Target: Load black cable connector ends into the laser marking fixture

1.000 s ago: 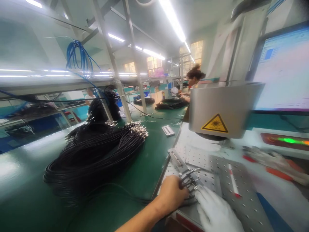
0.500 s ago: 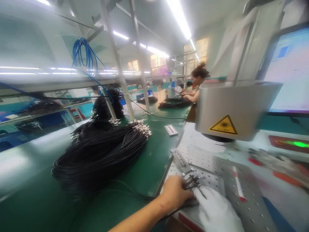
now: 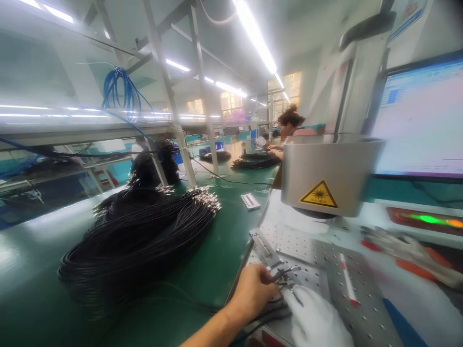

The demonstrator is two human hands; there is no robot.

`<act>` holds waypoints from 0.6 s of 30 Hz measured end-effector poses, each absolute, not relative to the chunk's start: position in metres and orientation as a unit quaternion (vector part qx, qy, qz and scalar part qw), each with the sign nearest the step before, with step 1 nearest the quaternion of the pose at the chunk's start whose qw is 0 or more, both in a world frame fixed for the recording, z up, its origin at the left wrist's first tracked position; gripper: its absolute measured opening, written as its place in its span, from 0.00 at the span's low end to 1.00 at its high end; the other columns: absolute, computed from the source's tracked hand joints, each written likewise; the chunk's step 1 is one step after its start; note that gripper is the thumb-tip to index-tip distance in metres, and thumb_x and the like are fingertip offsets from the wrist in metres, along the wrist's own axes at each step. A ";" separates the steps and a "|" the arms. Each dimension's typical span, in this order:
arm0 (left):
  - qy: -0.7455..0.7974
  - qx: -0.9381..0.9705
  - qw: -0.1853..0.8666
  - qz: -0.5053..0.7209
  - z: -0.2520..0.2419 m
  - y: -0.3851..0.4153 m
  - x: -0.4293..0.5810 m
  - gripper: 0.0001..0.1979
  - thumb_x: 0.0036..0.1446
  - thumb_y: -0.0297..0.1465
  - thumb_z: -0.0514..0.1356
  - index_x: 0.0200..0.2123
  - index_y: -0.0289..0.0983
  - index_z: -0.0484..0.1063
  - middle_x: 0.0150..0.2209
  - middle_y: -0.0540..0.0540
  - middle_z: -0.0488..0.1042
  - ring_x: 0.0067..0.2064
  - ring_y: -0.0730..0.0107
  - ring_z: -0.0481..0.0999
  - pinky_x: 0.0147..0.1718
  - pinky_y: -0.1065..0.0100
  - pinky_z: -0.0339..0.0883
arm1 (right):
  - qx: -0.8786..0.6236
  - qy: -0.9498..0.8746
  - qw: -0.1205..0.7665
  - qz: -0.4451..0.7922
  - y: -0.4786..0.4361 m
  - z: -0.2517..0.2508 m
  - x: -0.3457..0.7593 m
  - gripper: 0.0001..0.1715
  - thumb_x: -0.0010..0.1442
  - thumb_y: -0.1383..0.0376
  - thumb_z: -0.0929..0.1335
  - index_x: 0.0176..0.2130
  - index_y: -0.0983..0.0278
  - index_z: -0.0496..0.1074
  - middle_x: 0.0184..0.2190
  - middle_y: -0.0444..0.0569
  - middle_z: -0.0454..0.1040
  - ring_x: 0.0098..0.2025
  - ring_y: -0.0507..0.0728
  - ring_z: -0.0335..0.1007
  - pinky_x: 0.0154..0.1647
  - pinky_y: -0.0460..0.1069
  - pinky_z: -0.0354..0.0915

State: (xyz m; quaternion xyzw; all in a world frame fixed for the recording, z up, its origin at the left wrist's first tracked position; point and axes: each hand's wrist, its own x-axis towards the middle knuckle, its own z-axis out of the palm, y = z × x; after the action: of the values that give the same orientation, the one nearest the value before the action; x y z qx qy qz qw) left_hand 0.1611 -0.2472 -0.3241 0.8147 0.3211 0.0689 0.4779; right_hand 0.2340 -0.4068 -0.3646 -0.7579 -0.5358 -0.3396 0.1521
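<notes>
My bare left hand is closed in a pinch on a black cable above the perforated metal plate. Close beside it, my right hand wears a white glove. Its fingertips are closed at the same small group of cable ends, over more black cables running back toward me. Which cable each fingertip presses is partly hidden. A narrow metal fixture lies just beyond my left hand. Under a grey machine head with a yellow laser warning sign stretches the perforated plate.
A large coil of black cables with metal tips lies on the green table at left. A small white slotted block is near the table edge. At right are a red-and-white marker, gloves and a monitor. Another person sits farther back.
The view has shifted slightly, so most things sit farther left. Both hands remain together at the cable ends, which now stick out more clearly between them. An orange light has come into view.
</notes>
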 end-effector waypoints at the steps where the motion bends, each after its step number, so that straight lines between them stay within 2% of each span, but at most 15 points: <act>1: 0.324 0.824 0.459 0.070 -0.321 -0.249 0.160 0.04 0.40 0.28 0.61 0.23 0.37 0.68 0.22 0.54 0.66 0.29 0.73 0.63 0.30 0.69 0.53 | -0.756 -0.536 0.153 -0.342 -0.407 -0.364 0.234 0.23 0.50 0.75 0.59 0.40 0.62 0.76 0.40 0.51 0.75 0.42 0.59 0.71 0.40 0.51 0.66; 4: 0.337 0.848 0.402 0.070 -0.314 -0.255 0.159 0.02 0.41 0.28 0.59 0.23 0.37 0.69 0.23 0.54 0.68 0.29 0.73 0.65 0.30 0.69 0.53 | -0.751 -0.539 0.156 -0.348 -0.407 -0.359 0.233 0.23 0.50 0.76 0.58 0.39 0.63 0.76 0.39 0.52 0.75 0.41 0.59 0.71 0.39 0.51 0.66; 8: 0.350 0.870 0.341 0.062 -0.310 -0.259 0.158 0.04 0.41 0.28 0.58 0.25 0.38 0.72 0.24 0.53 0.70 0.30 0.72 0.65 0.30 0.69 0.52 | -0.754 -0.537 0.159 -0.344 -0.407 -0.356 0.232 0.23 0.49 0.76 0.58 0.38 0.62 0.75 0.39 0.51 0.76 0.40 0.58 0.71 0.39 0.50 0.66; 18: 0.331 0.882 0.335 0.029 -0.314 -0.255 0.156 0.04 0.42 0.30 0.58 0.23 0.38 0.73 0.24 0.51 0.71 0.29 0.72 0.65 0.29 0.69 0.52 | -0.729 -0.555 0.148 -0.374 -0.406 -0.386 0.244 0.26 0.52 0.74 0.58 0.45 0.64 0.75 0.47 0.50 0.75 0.46 0.59 0.70 0.42 0.52 0.66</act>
State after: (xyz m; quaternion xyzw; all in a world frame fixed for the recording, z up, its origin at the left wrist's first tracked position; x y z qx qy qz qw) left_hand 0.1559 -0.2552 -0.3141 0.8819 0.3309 0.0294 0.3346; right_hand 0.2441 -0.4057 -0.3857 -0.7285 -0.5547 -0.3736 0.1482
